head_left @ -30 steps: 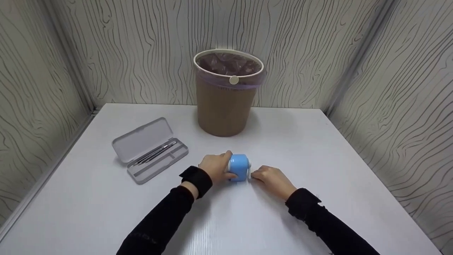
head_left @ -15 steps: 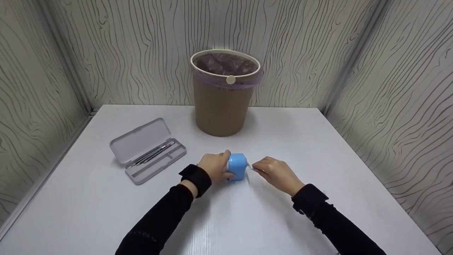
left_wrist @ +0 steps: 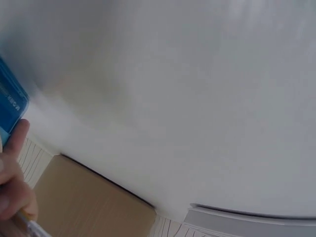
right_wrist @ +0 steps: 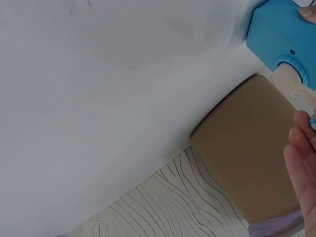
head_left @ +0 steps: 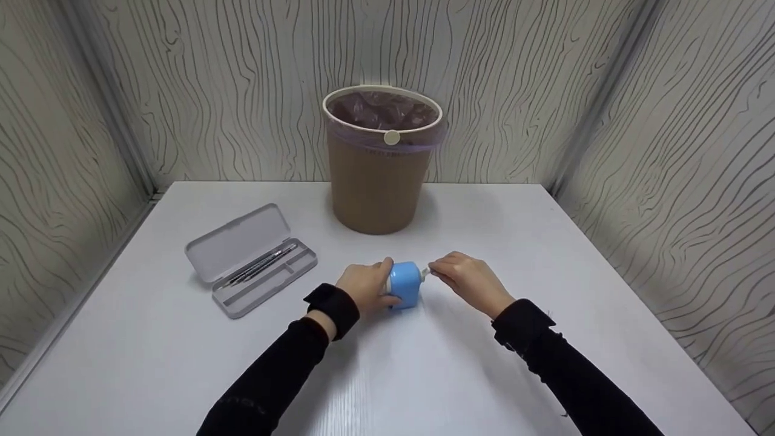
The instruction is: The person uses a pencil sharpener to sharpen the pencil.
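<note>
Left hand (head_left: pixel 363 286) gripping blue pencil sharpener (head_left: pixel 404 284), right hand (head_left: pixel 469 281) pinching its crank (head_left: pixel 425 274), right wrist view alone shows crank hub (right_wrist: pixel 292 74), bin (head_left: pixel 380 158) behind

A small blue pencil sharpener (head_left: pixel 404 284), boxy with rounded corners, stood upright on the white worktop (head_left: pixel 424 375) in front of you. Your left hand (head_left: pixel 365 287) gripped its left side. Your right hand (head_left: pixel 469 280) pinched the pale crank handle (head_left: pixel 425 273) on its right side, raised near the top.
</note>
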### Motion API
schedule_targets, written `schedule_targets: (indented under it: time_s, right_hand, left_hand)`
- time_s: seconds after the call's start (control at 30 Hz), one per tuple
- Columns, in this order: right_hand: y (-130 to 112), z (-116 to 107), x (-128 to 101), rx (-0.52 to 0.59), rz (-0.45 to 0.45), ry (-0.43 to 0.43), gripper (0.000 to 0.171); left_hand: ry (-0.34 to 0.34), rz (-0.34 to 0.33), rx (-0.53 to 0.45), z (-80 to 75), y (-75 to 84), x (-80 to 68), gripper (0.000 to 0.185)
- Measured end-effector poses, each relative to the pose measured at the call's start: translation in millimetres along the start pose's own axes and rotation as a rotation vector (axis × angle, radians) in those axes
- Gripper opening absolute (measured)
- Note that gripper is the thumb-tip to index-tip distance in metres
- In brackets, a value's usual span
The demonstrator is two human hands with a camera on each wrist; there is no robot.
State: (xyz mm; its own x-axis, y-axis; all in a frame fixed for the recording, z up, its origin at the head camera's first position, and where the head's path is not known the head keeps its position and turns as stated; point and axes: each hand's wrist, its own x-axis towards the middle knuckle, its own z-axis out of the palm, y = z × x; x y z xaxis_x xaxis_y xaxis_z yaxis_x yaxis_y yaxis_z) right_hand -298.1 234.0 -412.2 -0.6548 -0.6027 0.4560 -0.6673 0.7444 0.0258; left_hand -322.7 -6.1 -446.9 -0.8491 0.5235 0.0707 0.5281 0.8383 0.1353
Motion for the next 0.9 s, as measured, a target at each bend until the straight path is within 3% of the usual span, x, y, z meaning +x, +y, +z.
schedule_targets:
  time_s: [0.37,0.67,0.9]
  right_hand:
    - [11,17,29,0.015,0.068,0.014,0.016]
    - [20,38,37,0.006,0.144,-0.085,0.015]
    - [21,50,34,0.078,0.204,-0.182,0.016]
  left_hand:
    - [0.047,0.054,0.020,0.3,-6.0,0.1,0.074]
    - [0.081,0.073,0.053,3.5,-5.1,0.6,0.076]
    - [0.082,0.073,0.057,5.8,-8.0,0.8,0.075]
